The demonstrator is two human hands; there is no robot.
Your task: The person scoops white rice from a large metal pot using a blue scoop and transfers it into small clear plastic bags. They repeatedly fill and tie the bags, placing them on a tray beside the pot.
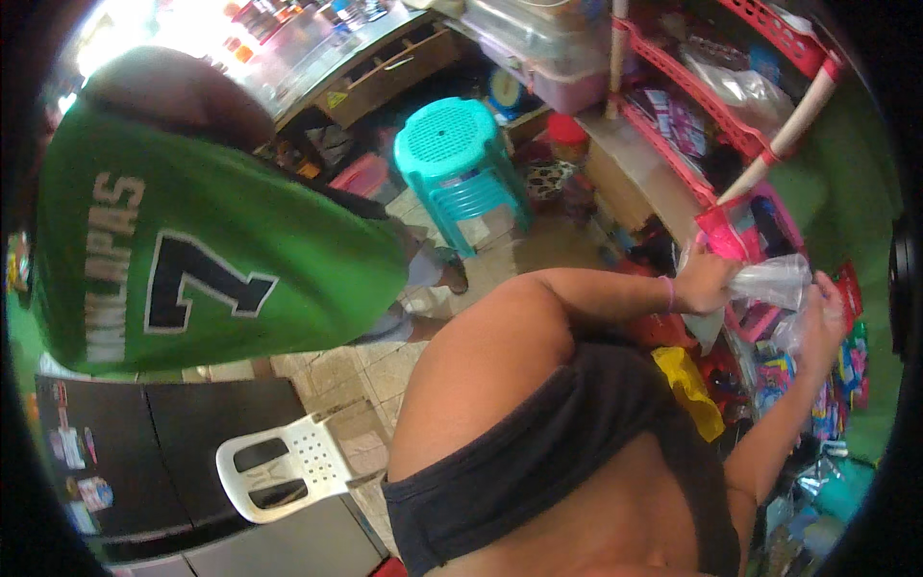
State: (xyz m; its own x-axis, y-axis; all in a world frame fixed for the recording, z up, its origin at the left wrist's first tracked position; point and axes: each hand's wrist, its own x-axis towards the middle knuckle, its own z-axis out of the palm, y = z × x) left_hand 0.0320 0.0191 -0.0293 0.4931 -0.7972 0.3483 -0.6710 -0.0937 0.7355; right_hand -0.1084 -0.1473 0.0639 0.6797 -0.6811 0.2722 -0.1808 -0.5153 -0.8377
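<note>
At the right side of the frame, a clear plastic bag (769, 279) stretches between the two hands of the person, near a rack with red shelves (692, 96). The left hand (707, 284), with a pink band (670, 293) on its wrist, has its fingers closed on the left end of the bag. The right hand (822, 322) touches the other end; its fingers are bent, but I cannot tell whether they pinch the plastic or only lie against it. Just above the left hand is a pink packet (731, 236), and beside the right forearm are many colourful packets (854, 356).

I judge that this bag is very light, thin and soft, so it should fold easily and keep no firm shape. Its smooth surface is probably slippery, and its layers may cling together. The best hold seems to be at the edges, between thumb and fingertips; pressing with the nails could tear it.

Toward the upper middle stands a turquoise stool (447, 135), and at the left is another person in a green shirt (212, 298), well apart from the bag.
</note>
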